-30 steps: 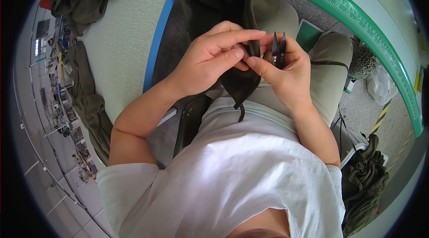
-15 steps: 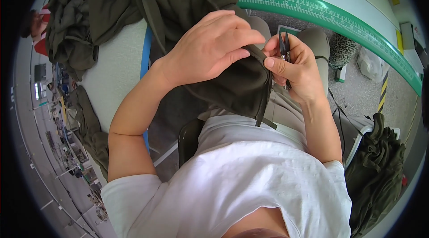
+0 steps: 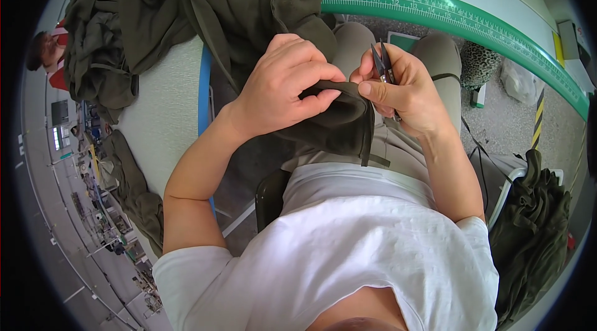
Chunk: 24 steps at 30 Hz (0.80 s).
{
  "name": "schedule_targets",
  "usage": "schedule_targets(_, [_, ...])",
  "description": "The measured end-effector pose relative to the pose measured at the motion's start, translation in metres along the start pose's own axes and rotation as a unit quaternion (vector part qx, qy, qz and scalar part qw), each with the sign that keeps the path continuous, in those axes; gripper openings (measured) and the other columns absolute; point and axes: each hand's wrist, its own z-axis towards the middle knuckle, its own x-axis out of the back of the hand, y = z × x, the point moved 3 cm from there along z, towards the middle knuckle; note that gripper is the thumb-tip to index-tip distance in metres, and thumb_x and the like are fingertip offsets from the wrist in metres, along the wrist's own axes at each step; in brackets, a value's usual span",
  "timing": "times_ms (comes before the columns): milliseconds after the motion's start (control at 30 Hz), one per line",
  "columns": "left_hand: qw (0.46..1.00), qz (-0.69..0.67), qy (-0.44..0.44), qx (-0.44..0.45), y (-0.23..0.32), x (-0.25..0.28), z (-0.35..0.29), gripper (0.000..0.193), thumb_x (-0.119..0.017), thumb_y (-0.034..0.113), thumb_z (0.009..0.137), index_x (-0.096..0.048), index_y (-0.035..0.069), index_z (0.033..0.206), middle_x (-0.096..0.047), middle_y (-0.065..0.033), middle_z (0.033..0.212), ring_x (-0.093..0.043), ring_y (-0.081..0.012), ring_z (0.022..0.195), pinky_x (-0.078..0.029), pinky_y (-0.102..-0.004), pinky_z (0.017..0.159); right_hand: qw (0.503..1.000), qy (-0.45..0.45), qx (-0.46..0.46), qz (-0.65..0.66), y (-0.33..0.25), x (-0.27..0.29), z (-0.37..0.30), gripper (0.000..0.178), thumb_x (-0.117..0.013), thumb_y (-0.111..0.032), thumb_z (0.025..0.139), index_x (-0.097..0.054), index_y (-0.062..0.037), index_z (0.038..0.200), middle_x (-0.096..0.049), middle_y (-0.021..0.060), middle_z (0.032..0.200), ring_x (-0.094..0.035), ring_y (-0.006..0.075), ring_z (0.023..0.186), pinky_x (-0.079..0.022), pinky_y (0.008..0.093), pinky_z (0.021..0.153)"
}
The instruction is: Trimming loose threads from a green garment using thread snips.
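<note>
A dark olive fabric garment hangs over my lap, its edge stretched between my two hands. My left hand pinches that edge between thumb and fingers. Close beside it, my right hand grips the same edge with thumb and forefinger. Small thread snips with dark pointed blades rest in the right palm, blades pointing up and slightly parted. A narrow strip dangles from the garment's lower corner. What lies under the fingertips is too small to make out.
More olive fabric is heaped on the pale table at the left. A green ruler-marked edge curves across the front. At the right, olive fabric fills a white bin. Another person is at far left.
My left hand has come down and closed on the garment's edge. My right hand has shifted slightly left, with the snips tilting left.
</note>
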Motion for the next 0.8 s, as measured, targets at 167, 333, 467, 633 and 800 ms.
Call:
schedule_targets(167, [0.996,0.072,0.024,-0.042,-0.002,-0.001,-0.004,0.021,-0.072,0.007,0.060,-0.061,0.009,0.078,-0.050,-0.0014,0.072,-0.051,-0.0195,0.067,-0.039,-0.0321,0.071,0.999,0.028,-0.007,-0.015,0.004,-0.006,0.002,0.020,-0.070,0.000,0.077,-0.058,-0.0032,0.092,-0.059,0.0019,0.078,-0.043,0.0034,0.052,-0.032,0.0182,0.043])
schedule_targets(333, [0.994,0.098,0.039,-0.038,-0.004,0.003,-0.005,0.022,-0.072,0.007,0.058,-0.059,0.009,0.075,-0.048,-0.0018,0.070,-0.050,-0.0201,0.065,-0.039,-0.0329,0.070,0.961,0.045,0.135,-0.236,0.002,-0.013,-0.004,0.026,-0.071,0.002,0.073,-0.060,-0.0043,0.095,-0.057,0.0010,0.080,-0.046,0.0039,0.058,-0.036,0.0197,0.049])
schedule_targets(467, [0.993,0.103,0.042,-0.038,-0.005,0.002,-0.006,0.022,-0.072,0.007,0.057,-0.058,0.009,0.075,-0.048,-0.0019,0.070,-0.050,-0.0203,0.065,-0.039,-0.0328,0.070,0.891,0.063,0.248,-0.374,0.007,-0.015,-0.004,0.028,-0.071,0.004,0.070,-0.061,-0.0032,0.095,-0.058,0.0028,0.083,-0.051,0.0075,0.065,-0.040,0.0217,0.054])
schedule_targets(633, [0.994,0.098,0.035,-0.043,-0.005,-0.001,-0.007,0.022,-0.072,0.007,0.057,-0.058,0.010,0.074,-0.048,-0.0017,0.070,-0.050,-0.0207,0.066,-0.039,-0.0332,0.071,0.849,0.088,0.265,-0.449,0.013,-0.011,-0.005,0.025,-0.069,0.005,0.068,-0.063,-0.0010,0.092,-0.058,0.0065,0.083,-0.055,0.0137,0.068,-0.044,0.0235,0.058])
schedule_targets(800, [0.994,0.102,0.032,-0.034,-0.005,0.000,-0.009,0.022,-0.073,0.008,0.057,-0.058,0.010,0.073,-0.048,-0.0014,0.069,-0.050,-0.0211,0.067,-0.039,-0.0339,0.073,0.854,0.103,0.245,-0.448,0.012,-0.011,-0.007,0.024,-0.067,0.006,0.068,-0.064,-0.0013,0.091,-0.059,0.0063,0.081,-0.055,0.0140,0.066,-0.044,0.0240,0.058])
